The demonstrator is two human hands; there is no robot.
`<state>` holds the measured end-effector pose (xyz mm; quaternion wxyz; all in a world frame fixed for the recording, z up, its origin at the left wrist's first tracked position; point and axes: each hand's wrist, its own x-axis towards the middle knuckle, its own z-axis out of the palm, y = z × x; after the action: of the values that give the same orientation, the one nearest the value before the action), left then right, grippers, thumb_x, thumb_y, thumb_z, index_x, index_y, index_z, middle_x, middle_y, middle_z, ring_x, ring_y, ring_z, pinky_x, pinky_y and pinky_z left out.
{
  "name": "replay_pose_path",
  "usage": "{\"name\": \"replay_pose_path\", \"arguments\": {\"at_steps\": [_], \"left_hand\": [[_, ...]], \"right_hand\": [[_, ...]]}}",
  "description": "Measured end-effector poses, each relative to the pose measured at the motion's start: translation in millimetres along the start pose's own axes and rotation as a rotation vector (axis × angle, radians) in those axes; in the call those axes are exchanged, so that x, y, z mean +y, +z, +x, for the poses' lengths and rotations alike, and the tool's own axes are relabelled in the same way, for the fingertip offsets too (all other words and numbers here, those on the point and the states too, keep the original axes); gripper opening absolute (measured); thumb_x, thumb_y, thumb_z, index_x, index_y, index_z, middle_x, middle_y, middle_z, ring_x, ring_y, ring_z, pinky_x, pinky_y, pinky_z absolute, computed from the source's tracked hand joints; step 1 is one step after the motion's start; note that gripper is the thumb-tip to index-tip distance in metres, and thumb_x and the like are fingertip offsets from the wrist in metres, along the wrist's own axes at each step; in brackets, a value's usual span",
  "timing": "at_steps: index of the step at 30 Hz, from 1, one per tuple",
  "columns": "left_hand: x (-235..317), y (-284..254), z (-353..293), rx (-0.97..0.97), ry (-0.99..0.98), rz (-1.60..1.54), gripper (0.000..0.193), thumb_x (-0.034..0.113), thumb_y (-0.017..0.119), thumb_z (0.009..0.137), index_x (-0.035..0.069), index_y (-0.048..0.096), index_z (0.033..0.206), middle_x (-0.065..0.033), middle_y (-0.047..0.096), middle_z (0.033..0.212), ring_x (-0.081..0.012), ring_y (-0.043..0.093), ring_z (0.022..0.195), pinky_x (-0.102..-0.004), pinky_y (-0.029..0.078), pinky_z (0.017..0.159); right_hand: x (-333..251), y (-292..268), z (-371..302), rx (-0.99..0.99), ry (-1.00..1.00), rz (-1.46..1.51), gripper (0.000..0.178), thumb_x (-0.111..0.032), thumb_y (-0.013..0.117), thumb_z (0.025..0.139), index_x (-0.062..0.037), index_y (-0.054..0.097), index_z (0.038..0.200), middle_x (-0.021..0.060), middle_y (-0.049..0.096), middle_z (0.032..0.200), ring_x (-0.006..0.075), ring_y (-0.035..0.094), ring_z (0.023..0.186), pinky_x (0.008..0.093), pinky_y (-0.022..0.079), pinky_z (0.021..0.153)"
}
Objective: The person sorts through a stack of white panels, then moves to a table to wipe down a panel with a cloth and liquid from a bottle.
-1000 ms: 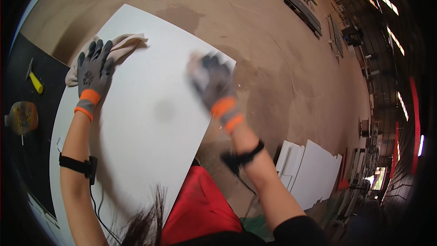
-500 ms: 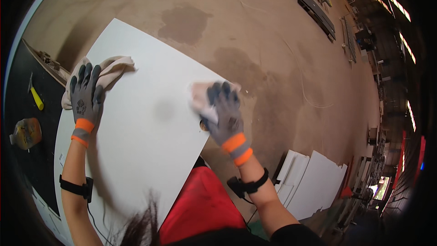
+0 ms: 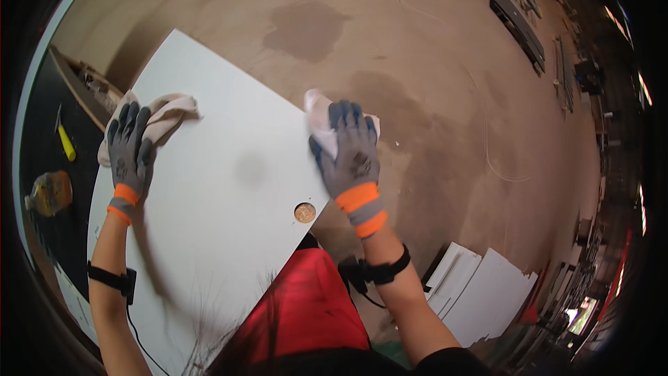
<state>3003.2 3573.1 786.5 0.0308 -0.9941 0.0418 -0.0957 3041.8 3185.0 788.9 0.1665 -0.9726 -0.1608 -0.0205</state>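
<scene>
A large white panel point(image 3: 209, 132) lies in front of me, with a round hole point(image 3: 305, 212) near its right corner. My left hand point(image 3: 129, 146), in a grey glove with an orange-striped cuff, rests with fingers stretched over a crumpled beige cloth point(image 3: 170, 108) at the panel's left edge. My right hand point(image 3: 351, 157), gloved alike, holds a pale pinkish-white cloth point(image 3: 321, 111) against the panel's right edge. Part of that cloth sticks out past the fingers and over the edge; the rest is hidden under the palm.
Left of the panel, a black surface point(image 3: 66, 181) carries a yellow-handled tool point(image 3: 66, 143) and a clear plastic bottle point(image 3: 50, 193) with orange-yellow contents. White boards point(image 3: 487, 292) lie at the lower right. A long dark part point(image 3: 517, 24) lies on the brown floor point(image 3: 431, 42) farther off.
My right hand has slid the pale cloth forward along the panel's right edge, uncovering the round hole. My left hand stays on the beige cloth. The whole view has shifted slightly.
</scene>
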Motion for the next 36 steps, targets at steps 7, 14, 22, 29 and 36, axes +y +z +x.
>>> {"name": "replay_pose_path", "arguments": {"at_steps": [7, 14, 22, 29, 36], "left_hand": [[-15.4, 5.6, -1.1, 0.048, -0.004, -0.021, 0.051, 0.037, 0.029, 0.096, 0.007, 0.043, 0.135, -0.0167, 0.040, 0.140, -0.0309, 0.032, 0.133, -0.0449, 0.019, 0.109], [5.1, -5.0, -15.5, 0.259, -0.119, -0.214, 0.038, 0.022, 0.043, 0.093, 0.007, 0.051, 0.127, -0.0175, 0.055, 0.125, -0.0340, 0.048, 0.119, -0.0454, 0.031, 0.102], [167.1, -74.6, -207.3, -0.300, 0.212, -0.427, 0.058, 0.037, 0.064, 0.070, 0.028, 0.051, 0.126, -0.0054, 0.048, 0.132, -0.0214, 0.031, 0.133, -0.0533, 0.020, 0.109], [90.8, -92.2, -482.2, -0.056, -0.760, -0.054, 0.046, 0.030, 0.045, 0.089, 0.001, 0.051, 0.125, -0.0176, 0.050, 0.130, -0.0311, 0.037, 0.129, -0.0465, 0.020, 0.110], [16.0, -102.7, -744.8, 0.200, -1.387, 0.107, 0.059, -0.007, 0.040, 0.081, 0.012, 0.041, 0.136, -0.0185, 0.046, 0.135, -0.0336, 0.042, 0.127, -0.0379, 0.034, 0.102]], "right_hand": [[-54.4, -6.5, -117.4, -0.327, -0.243, 0.203, 0.068, -0.033, 0.060, 0.080, -0.0029, 0.038, 0.137, 0.0167, 0.035, 0.142, 0.0353, 0.027, 0.135, 0.0497, 0.017, 0.111], [-50.8, -29.0, -87.4, -0.468, -0.393, 0.105, 0.068, -0.035, 0.059, 0.079, -0.0054, 0.037, 0.137, 0.0114, 0.033, 0.144, 0.0300, 0.023, 0.137, 0.0501, 0.014, 0.112], [-56.5, -3.5, -46.8, -0.234, -0.102, 0.364, 0.046, -0.031, 0.046, 0.092, -0.0061, 0.045, 0.131, 0.0186, 0.044, 0.135, 0.0347, 0.031, 0.132, 0.0526, 0.012, 0.109], [-169.9, 32.5, -168.1, -0.296, -0.739, 0.088, 0.062, -0.035, 0.057, 0.082, -0.0056, 0.040, 0.134, 0.0169, 0.038, 0.139, 0.0363, 0.025, 0.135, 0.0541, 0.015, 0.110], [-398.9, 114.5, -386.2, -0.719, -1.344, 0.737, 0.058, -0.036, 0.053, 0.084, -0.0006, 0.046, 0.129, 0.0188, 0.040, 0.139, 0.0301, 0.025, 0.137, 0.0435, 0.007, 0.116]]}}
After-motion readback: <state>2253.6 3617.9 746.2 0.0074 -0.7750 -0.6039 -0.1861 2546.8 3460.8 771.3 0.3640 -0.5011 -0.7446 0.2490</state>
